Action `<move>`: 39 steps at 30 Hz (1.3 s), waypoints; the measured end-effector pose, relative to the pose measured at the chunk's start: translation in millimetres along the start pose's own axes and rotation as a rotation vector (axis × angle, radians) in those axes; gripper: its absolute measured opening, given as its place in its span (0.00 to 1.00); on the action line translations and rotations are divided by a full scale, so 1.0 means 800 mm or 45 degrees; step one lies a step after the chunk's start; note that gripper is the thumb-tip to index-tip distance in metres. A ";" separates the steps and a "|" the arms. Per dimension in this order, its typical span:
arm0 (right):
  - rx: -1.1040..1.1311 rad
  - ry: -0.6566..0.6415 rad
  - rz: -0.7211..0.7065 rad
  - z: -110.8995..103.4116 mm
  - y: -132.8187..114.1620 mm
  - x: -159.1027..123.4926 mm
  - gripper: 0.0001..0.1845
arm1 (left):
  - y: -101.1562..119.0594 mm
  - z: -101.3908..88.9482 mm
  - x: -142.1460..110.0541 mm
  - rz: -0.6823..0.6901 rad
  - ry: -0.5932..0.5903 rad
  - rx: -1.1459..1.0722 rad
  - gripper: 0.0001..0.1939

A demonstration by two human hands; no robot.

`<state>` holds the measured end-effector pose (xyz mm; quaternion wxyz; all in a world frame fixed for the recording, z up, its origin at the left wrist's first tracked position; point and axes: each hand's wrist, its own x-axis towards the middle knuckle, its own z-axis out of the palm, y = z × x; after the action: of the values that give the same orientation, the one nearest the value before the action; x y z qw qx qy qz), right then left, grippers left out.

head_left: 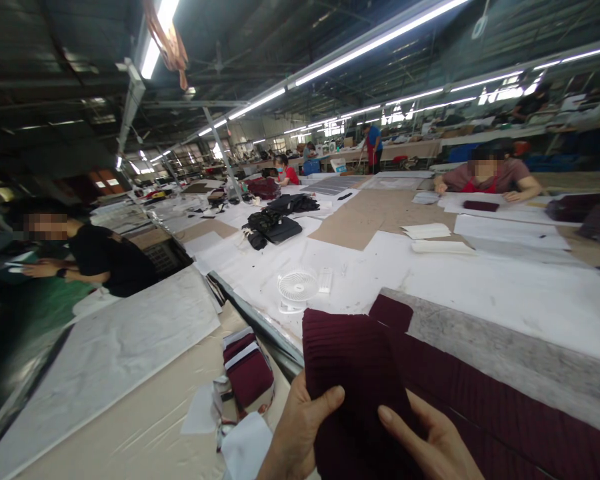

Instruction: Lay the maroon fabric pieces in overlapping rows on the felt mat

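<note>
White paper [375, 280] is spread beyond the left hand [297, 427] and right hand [440, 437]; between them, ribbed maroon fabric [357, 363] is gripped by both, best kept under light, even tension.

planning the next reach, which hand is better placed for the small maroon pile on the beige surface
Probably the left hand: it is nearer the pile, while the right hand is across the held cloth. Both hold that cloth, so the left must first let go.

Fabric panel [357, 373]: between the hands [296, 430].
Fabric strips [485, 393]: right of the panel.
Fabric stack [250, 379]: left of the panel.
Fan [298, 287]: on the tabletop [410, 280], beyond the panel.
</note>
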<state>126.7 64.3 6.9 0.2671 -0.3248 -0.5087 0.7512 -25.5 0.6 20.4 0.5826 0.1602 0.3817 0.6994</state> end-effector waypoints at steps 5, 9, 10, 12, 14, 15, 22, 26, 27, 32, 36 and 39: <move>-0.298 0.270 -0.370 -0.017 -0.001 0.012 0.22 | 0.002 -0.001 0.000 -0.019 -0.022 0.034 0.17; -0.345 0.292 -0.409 -0.026 -0.017 0.020 0.22 | 0.005 -0.001 -0.002 -0.060 -0.090 0.092 0.16; -0.322 0.264 -0.377 -0.026 -0.021 0.021 0.23 | 0.006 -0.001 -0.003 -0.064 -0.102 0.091 0.16; -0.262 0.216 -0.310 -0.024 -0.028 0.020 0.24 | 0.007 -0.001 -0.003 -0.062 -0.110 0.085 0.16; -0.162 0.135 -0.244 -0.021 -0.030 0.018 0.25 | 0.008 -0.001 -0.002 -0.056 -0.095 0.080 0.17; -0.107 0.083 -0.214 -0.019 -0.029 0.016 0.25 | 0.009 -0.002 -0.002 -0.055 -0.083 0.076 0.17; -0.543 0.430 -0.490 -0.011 0.019 0.015 0.13 | 0.001 -0.006 0.007 0.083 0.050 0.034 0.16; -0.932 0.709 -0.804 -0.006 0.032 0.009 0.06 | -0.009 -0.004 0.011 0.134 0.123 0.017 0.15; -0.943 0.681 -0.836 -0.006 0.031 0.007 0.04 | -0.012 -0.003 0.012 0.130 0.131 0.004 0.16; -0.828 0.424 -0.752 -0.009 0.020 0.000 0.02 | -0.022 -0.001 0.011 0.071 0.085 -0.100 0.15; -0.888 0.422 -0.709 -0.022 0.019 -0.001 0.06 | -0.025 -0.005 0.013 -0.015 0.040 -0.322 0.10; -0.935 0.380 -0.706 -0.032 0.021 -0.002 0.06 | -0.024 -0.010 0.018 -0.109 -0.072 -0.470 0.22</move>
<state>146.4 72.8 -15.5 0.3950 -0.3543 -0.7638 0.3675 -21.0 12.0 -1.9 0.6419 0.0536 0.2369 0.7273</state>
